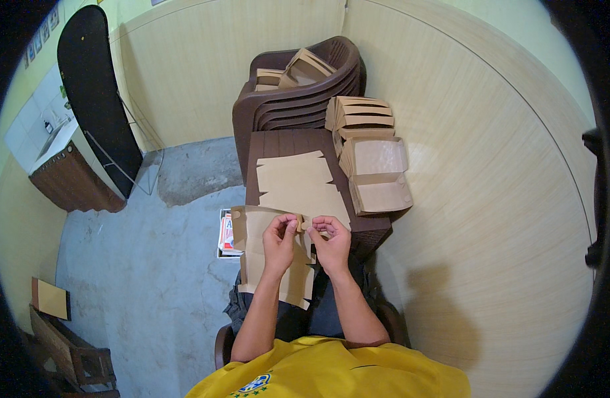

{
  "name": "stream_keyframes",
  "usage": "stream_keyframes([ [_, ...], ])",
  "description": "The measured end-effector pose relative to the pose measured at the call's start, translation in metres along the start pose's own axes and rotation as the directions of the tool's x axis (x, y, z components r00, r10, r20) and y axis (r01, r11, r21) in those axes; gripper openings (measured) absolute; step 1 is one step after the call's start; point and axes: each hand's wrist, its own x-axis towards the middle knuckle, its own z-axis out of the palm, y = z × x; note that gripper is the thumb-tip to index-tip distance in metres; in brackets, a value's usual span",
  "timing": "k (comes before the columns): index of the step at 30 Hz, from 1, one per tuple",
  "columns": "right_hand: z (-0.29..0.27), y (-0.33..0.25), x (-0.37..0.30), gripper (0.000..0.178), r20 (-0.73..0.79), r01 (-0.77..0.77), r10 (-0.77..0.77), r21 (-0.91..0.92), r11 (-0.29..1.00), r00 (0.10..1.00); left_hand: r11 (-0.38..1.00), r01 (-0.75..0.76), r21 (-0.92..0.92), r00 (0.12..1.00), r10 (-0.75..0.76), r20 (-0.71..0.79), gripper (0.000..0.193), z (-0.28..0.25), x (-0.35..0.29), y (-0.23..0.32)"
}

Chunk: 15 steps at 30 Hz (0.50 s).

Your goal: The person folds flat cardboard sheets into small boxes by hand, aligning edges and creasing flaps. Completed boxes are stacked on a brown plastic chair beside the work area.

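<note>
A brown cardboard box blank (pixel 255 242) lies across my lap, partly folded, its left side flap standing up. My left hand (pixel 279 240) pinches a small tab at the far right corner of this blank between thumb and fingers. Close beside it, my right hand (pixel 332 244) is closed in a pinch on the cardboard at the same corner. The fingertips nearly meet there and cover part of the tabs. Just beyond my hands, flat cardboard blanks (pixel 293 178) with notched edges lie on a brown plastic table (pixel 254 142).
Open folded boxes (pixel 381 162) and a nested stack of boxes (pixel 364 114) line the table's right side by the wall. Behind stand stacked brown chairs (pixel 252 109) holding more boxes (pixel 306 69). A container of printed papers (pixel 227 233) sits left of my lap. An ironing board (pixel 86 86) leans far left.
</note>
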Motion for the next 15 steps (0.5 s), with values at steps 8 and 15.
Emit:
stream_keyframes([
  [8, -0.003, -0.002, -0.002, 0.02, 0.001, -0.074, 0.074, 0.005, 0.997, 0.997, 1.0, -0.02, 0.011, 0.998, 0.019, 0.067, 0.015, 0.0, -0.004, 0.001],
  [15, -0.007, -0.01, -0.003, 0.015, 0.054, -0.096, 0.097, -0.012, 0.995, 0.994, 0.996, 0.085, -0.042, 0.991, -0.08, 0.103, 0.024, -0.008, -0.009, -0.003],
])
